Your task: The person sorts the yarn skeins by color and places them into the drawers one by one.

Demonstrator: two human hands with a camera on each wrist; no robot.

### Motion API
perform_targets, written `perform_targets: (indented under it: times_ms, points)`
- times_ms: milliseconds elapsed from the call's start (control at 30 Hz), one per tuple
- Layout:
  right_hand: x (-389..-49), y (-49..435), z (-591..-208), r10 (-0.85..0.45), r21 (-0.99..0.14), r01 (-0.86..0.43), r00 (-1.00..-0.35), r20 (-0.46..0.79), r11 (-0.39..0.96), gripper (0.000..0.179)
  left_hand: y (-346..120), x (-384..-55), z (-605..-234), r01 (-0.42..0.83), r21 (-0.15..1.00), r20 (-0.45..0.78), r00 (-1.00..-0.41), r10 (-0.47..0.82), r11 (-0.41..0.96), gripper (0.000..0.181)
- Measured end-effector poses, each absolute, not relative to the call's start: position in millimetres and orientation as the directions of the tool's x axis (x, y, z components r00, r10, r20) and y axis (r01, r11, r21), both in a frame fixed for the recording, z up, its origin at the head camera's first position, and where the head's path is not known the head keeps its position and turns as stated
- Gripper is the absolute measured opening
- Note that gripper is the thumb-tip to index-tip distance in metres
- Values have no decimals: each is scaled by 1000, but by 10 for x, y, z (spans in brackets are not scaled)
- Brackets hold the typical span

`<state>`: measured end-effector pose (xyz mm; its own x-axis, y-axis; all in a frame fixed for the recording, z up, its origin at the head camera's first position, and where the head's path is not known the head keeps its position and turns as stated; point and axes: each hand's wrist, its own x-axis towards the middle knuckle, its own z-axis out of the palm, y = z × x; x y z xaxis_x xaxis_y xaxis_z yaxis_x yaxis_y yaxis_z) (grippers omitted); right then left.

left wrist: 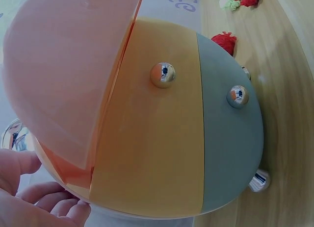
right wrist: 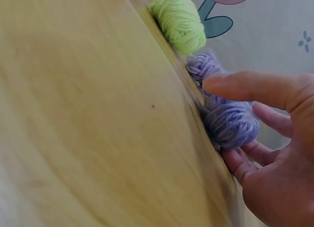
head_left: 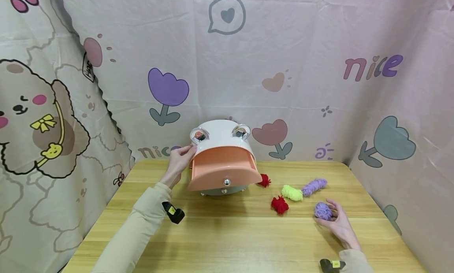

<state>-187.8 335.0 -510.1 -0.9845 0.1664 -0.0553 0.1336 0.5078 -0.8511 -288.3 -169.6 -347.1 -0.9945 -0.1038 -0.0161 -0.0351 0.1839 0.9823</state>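
A frog-shaped drawer box [head_left: 223, 133] with shiny round eyes stands at the table's middle back. Its top, salmon-coloured drawer [head_left: 220, 178] is pulled out, with a silver knob in front. My left hand [head_left: 180, 162] touches the box's left side beside one eye; in the left wrist view, thumb and fingers lie apart along the rim. At the right, my right hand [head_left: 337, 221] has thumb and fingers around a purple yarn ball [head_left: 322, 211] resting on the table. The right wrist view shows the fingers [right wrist: 240, 163] against this ball [right wrist: 231, 124]; the thumb covers part of it.
Behind the right hand lie a purple yarn bundle [head_left: 314, 186] and a yellow-green one [head_left: 292, 192]. One red yarn ball [head_left: 280, 205] lies in front of these; another red ball [head_left: 264, 180] is beside the box. A printed curtain [head_left: 227, 68] hangs behind the wooden table [head_left: 227, 241].
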Motion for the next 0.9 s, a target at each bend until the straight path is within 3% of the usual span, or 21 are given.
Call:
perform_targets:
  times_ms: [900]
  points:
    - [-1923,3343,-5126,232,-881,175,-970,-77,440,75,-1695,-2890,-3472,-37,982,-16,-994,-111,187,55]
